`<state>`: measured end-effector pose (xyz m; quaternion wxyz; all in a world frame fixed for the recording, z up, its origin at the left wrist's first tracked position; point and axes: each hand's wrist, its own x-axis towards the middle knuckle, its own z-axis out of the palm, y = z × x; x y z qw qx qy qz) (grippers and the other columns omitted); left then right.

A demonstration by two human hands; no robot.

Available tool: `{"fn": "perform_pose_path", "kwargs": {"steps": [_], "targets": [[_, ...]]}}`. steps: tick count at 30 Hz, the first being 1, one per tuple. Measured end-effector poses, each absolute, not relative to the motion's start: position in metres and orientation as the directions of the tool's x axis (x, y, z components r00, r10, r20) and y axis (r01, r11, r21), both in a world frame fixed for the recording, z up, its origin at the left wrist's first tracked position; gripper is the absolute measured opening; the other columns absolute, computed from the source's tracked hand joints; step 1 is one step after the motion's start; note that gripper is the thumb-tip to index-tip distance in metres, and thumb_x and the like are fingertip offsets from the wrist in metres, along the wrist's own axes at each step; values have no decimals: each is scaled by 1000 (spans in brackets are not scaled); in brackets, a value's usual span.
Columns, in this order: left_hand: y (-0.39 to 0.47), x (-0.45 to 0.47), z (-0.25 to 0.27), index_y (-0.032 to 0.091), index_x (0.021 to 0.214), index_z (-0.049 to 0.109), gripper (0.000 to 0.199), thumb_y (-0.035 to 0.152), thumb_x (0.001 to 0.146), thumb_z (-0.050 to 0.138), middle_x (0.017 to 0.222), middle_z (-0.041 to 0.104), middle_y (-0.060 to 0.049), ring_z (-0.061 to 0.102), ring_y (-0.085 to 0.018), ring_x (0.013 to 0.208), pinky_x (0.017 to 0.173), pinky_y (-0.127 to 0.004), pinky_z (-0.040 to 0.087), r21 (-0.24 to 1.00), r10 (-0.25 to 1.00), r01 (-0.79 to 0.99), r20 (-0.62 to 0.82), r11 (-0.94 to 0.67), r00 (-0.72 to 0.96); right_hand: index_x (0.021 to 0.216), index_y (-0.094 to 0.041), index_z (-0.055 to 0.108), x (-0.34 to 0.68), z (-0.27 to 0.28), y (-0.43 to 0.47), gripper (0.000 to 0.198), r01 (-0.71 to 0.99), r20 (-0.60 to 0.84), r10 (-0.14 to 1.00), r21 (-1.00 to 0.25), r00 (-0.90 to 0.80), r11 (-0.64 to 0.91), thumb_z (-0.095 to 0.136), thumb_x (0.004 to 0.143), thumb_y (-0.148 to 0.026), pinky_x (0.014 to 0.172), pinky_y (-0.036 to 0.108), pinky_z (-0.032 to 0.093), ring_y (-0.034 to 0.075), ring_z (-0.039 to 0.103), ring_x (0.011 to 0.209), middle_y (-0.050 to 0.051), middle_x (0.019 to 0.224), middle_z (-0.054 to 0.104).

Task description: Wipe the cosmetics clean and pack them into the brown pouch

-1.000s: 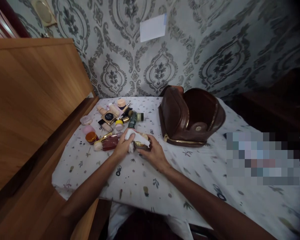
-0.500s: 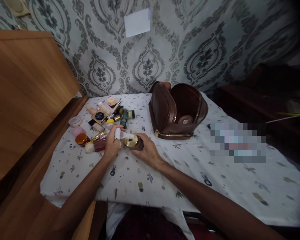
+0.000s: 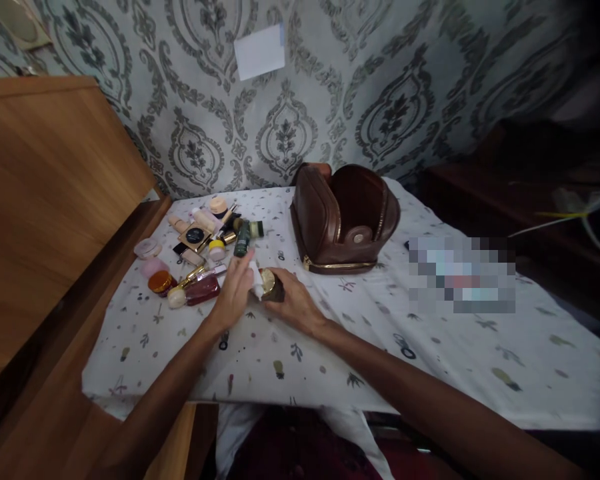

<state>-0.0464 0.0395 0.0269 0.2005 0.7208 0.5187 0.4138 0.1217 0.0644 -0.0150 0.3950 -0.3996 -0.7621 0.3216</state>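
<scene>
My right hand point(image 3: 300, 308) is closed round a dark container with a shiny gold top point(image 3: 270, 285), perhaps a jar or bottle. From the left, my left hand point(image 3: 234, 293) pinches a white tissue-like piece point(image 3: 255, 279) against that gold top. Beyond my left fingers lies a dark green tube point(image 3: 242, 239). A dark red bottle with a cream cap point(image 3: 203, 291) lies left of the same hand. Behind my right hand stands a brown leather cosmetic bag point(image 3: 325, 227), unzipped, its inside dark.
Several cosmetics lie grouped at the left, among them an amber jar point(image 3: 161, 283), a yellow-lidded pot point(image 3: 217, 250) and a black-and-gold compact point(image 3: 195, 235). A wooden panel point(image 3: 55, 220) borders the left side. Something blurred out point(image 3: 460, 277) lies at the right on the patterned cloth point(image 3: 330, 373).
My left hand has moved slightly right with the white piece, which now presses across the gold top's left side. The container has tilted in my right hand. The whole view has shifted slightly.
</scene>
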Motion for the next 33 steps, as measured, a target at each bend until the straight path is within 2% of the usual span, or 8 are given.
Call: {"fn": "perform_pose_path", "kwargs": {"steps": [2, 5, 8, 14, 18, 23, 27, 33], "targets": [[35, -41, 26, 18, 145, 46, 48, 33, 101, 33, 121, 55, -14, 51, -25, 116, 107, -46, 39, 599, 880, 654, 401, -463, 255, 123, -18, 57, 121, -18, 65, 56, 369, 349, 860, -794, -374, 483, 73, 69, -18, 97, 42, 46, 26, 60, 109, 9, 117, 66], [31, -35, 28, 21, 146, 46, 47, 27, 100, 35, 131, 56, -14, 46, -28, 128, 111, -50, 36, 424, 814, 702, 404, -571, 418, 121, -16, 58, 119, -23, 67, 53, 405, 356, 864, -774, -356, 486, 73, 69, -19, 95, 43, 47, 28, 60, 107, 11, 114, 66], [36, -33, 33, 21, 145, 46, 46, 27, 101, 34, 140, 55, -12, 41, -27, 138, 115, -49, 33, 388, 800, 702, 355, -597, 484, 115, -16, 59, 116, -27, 69, 50, 440, 370, 868, -753, -331, 489, 75, 68, -23, 94, 43, 47, 28, 60, 105, 11, 111, 65], [54, -26, 36, 18, 134, 53, 41, 30, 100, 35, 136, 60, -14, 54, -25, 128, 112, -45, 39, 509, 873, 710, 314, -487, 374, 93, -18, 60, 117, -26, 69, 30, 479, 366, 862, -720, -351, 501, 77, 69, -25, 85, 40, 49, 26, 58, 92, 8, 97, 62], [62, -28, 31, 19, 127, 49, 34, 31, 98, 39, 114, 67, -12, 64, -24, 104, 94, -40, 48, 652, 942, 684, 285, -327, 179, 105, -19, 62, 120, -18, 66, 41, 454, 370, 855, -731, -363, 509, 79, 68, -24, 89, 42, 48, 27, 58, 98, 7, 102, 63], [64, -42, 20, 21, 94, 50, 18, 36, 96, 40, 84, 58, -1, 58, -18, 80, 78, -30, 46, 797, 973, 576, 230, -184, -7, 123, -20, 59, 120, -13, 63, 59, 362, 371, 849, -785, -377, 503, 79, 67, -19, 95, 41, 47, 27, 59, 108, 9, 114, 64], [53, -48, 15, 22, 79, 49, 32, 48, 96, 42, 76, 53, 0, 52, -17, 78, 74, -28, 44, 841, 968, 508, 246, -189, -47, 123, -21, 59, 120, -13, 61, 57, 276, 357, 856, -838, -373, 470, 75, 69, -19, 94, 38, 49, 25, 63, 107, 7, 115, 67], [34, -50, 15, 21, 83, 55, 42, 61, 91, 45, 71, 52, 1, 49, -14, 61, 56, -26, 43, 921, 990, 378, 127, -93, -65, 119, -21, 58, 117, -13, 60, 60, 270, 336, 898, -871, -285, 411, 78, 63, -22, 91, 38, 50, 24, 65, 101, 6, 112, 70]]}}
